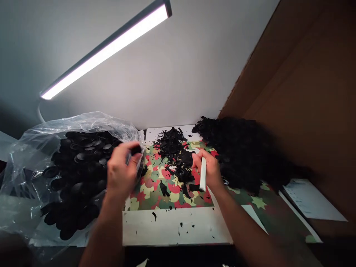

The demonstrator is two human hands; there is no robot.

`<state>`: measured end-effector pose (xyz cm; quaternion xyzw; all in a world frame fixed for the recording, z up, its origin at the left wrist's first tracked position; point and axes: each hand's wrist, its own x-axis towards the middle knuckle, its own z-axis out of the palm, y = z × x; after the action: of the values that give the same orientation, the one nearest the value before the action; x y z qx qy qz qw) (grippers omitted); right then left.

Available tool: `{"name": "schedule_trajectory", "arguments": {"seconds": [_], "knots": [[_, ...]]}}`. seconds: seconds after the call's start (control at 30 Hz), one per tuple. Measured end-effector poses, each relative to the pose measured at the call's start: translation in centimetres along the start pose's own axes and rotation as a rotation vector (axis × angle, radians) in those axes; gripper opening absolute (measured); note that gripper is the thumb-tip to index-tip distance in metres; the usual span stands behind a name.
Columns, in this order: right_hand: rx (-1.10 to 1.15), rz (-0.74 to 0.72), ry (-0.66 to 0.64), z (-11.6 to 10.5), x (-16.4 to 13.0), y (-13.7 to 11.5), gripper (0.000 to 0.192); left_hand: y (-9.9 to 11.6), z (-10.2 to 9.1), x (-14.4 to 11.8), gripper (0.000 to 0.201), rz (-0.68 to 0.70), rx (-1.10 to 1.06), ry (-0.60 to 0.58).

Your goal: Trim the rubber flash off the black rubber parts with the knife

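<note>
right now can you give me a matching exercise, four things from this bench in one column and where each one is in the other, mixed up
Things
1. white stick-shaped tool
2. clear plastic bag of black round parts
3. light bar
4. small black part

Places
A. overhead, slanting across the wall at upper left
B. pinched in the left hand fingertips
C. held in the right hand, over the camouflage-pattern mat
D. on the left of the bench, beside the mat

Pairs: 1-C, 2-D, 3-A, 4-B
</note>
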<state>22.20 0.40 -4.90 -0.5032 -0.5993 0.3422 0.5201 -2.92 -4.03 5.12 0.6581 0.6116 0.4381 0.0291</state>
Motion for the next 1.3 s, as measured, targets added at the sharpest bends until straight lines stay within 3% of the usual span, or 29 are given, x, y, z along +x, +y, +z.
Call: {"name": "schedule_trajectory", "arguments": {"seconds": [0.1,0.17,0.3,0.37,0.47,0.57,0.67,0.77,0.87,1.0,1.1,1.17,1.3], "knots": [[0.055,0.042,-0.007,-0.5,0.4,0.1,0.048,-2.5,-2.1,3.1,0.026,-0.101,0.357,0.156],[-0.014,0.026,-0.081,-0.9,0.8,0.3,0.05,-3.7,-2.6,4.5,0.024,-0.135,0.454,0.118],[-0.225,-0.073,-0.349,-1.1,1.1,1.0,0.045,-2.3,-1.2,3.8,0.023,0.055,0.377,0.15],[-0.295,-0.095,-0.482,-0.9,1.0,1.3,0.041,-0.7,0.8,2.0,0.021,0.186,0.226,0.054],[-0.355,-0.072,-0.555,-0.4,0.7,1.7,0.041,0.7,4.8,-1.0,0.013,0.226,0.001,-0.309],[-0.357,-0.069,-0.508,0.0,0.7,1.7,0.038,-0.2,8.4,-2.7,0.01,0.045,-0.107,-0.544],[-0.226,-0.058,-0.421,0.4,0.9,1.5,0.033,-1.7,10.4,-3.3,0.009,-0.245,-0.379,-0.602],[-0.02,-0.018,-0.359,1.2,0.7,1.2,0.031,-2.2,11.1,-3.5,0.035,-0.506,-0.748,-0.595],[-0.054,-0.066,-0.337,2.1,0.0,0.7,0.028,-1.9,11.3,-3.8,0.048,-0.66,-0.934,-0.452],[-0.045,-0.058,-0.296,2.0,-0.4,0.3,0.024,-1.8,10.9,-3.7,0.046,-0.689,-0.994,-0.317],[0.043,-0.002,-0.219,1.3,-0.3,0.4,0.046,-2.0,10.3,-3.4,0.043,-0.643,-0.943,-0.323],[0.051,-0.041,-0.17,1.0,-0.2,0.2,0.056,-2.2,10.0,-3.3,0.041,-0.614,-0.914,-0.363],[0.054,-0.153,-0.123,1.2,-0.7,-0.7,0.041,-2.4,9.7,-3.5,0.035,-0.53,-0.865,-0.357]]}}
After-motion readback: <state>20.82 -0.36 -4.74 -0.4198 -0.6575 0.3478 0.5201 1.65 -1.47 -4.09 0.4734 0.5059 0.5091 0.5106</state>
